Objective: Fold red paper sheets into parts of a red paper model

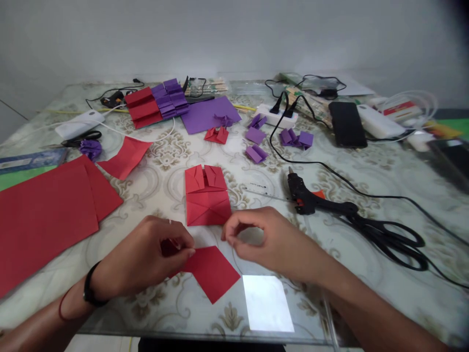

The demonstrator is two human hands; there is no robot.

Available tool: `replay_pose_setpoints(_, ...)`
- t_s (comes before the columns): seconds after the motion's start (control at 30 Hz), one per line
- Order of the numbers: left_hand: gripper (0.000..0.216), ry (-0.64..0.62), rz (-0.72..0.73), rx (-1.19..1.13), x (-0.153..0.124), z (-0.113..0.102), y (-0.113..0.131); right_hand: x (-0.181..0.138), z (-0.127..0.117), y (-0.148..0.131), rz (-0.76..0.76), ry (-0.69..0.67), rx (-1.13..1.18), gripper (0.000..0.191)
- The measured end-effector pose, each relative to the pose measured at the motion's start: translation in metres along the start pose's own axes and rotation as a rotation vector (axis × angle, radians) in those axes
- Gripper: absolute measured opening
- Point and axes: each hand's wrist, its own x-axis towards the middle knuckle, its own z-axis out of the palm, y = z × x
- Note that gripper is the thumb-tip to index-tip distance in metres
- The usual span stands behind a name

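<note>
My left hand [146,256] pinches a piece of red paper [216,274] between thumb and fingers. One square part of it lies out to the right over the table, and the rest is partly hidden under the hand. My right hand [256,234] has thumb and index finger curled into a ring, tips brought together, with nothing visible in them. Its fingertips are by the lower right corner of a folded red paper piece [208,200], which lies flat with two flaps at its top; I cannot tell whether they touch it.
Large red sheets [47,220] lie at left, near scissors [82,138]. A black glue gun [304,193] and larger scissors [392,237] lie right, beside a trailing cable. Folded purple pieces [256,136], a power strip [276,115] and a phone [347,124] are farther back.
</note>
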Motion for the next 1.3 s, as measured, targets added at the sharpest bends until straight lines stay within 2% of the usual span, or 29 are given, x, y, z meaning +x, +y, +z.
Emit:
replay_pose_setpoints(0.1, 0.014, -0.026, -0.052, -0.009, 0.001, 0.002, -0.003, 0.001, -0.002, 0.001, -0.007, 0.036, 0.027, 0.011)
replay_pose_setpoints(0.2, 0.012, -0.035, -0.052, -0.014, 0.001, 0.006, -0.003, 0.000, 0.009, 0.001, 0.017, -0.013, 0.056, 0.008)
replay_pose_setpoints(0.3, 0.012, -0.031, -0.017, -0.031, 0.002, 0.009, 0.000, -0.001, 0.023, 0.001, 0.051, -0.065, 0.068, 0.010)
replay_pose_setpoints(0.43, 0.017, 0.003, 0.087, 0.019, 0.001, 0.013, 0.004, -0.002, 0.031, -0.001, 0.049, -0.044, 0.063, 0.015)
replay_pose_setpoints(0.7, 0.019, 0.142, 0.342, 0.135, -0.002, 0.013, 0.005, -0.006, 0.032, -0.005, -0.140, 0.064, -0.059, 0.022)
replay_pose_setpoints(0.87, 0.019, 0.184, 0.391, 0.130, 0.000, 0.008, 0.009, -0.010, 0.028, -0.006, -0.276, 0.132, -0.115, 0.017)
replay_pose_setpoints(1.1, 0.018, 0.258, 0.487, 0.208, -0.004, 0.013, 0.010, -0.006, 0.031, -0.005, -0.395, 0.136, -0.168, 0.012)
replay_pose_setpoints(1.3, 0.018, 0.304, 0.512, 0.264, -0.004, 0.006, 0.011, -0.004, 0.030, -0.007, -0.472, 0.164, -0.156, 0.017)
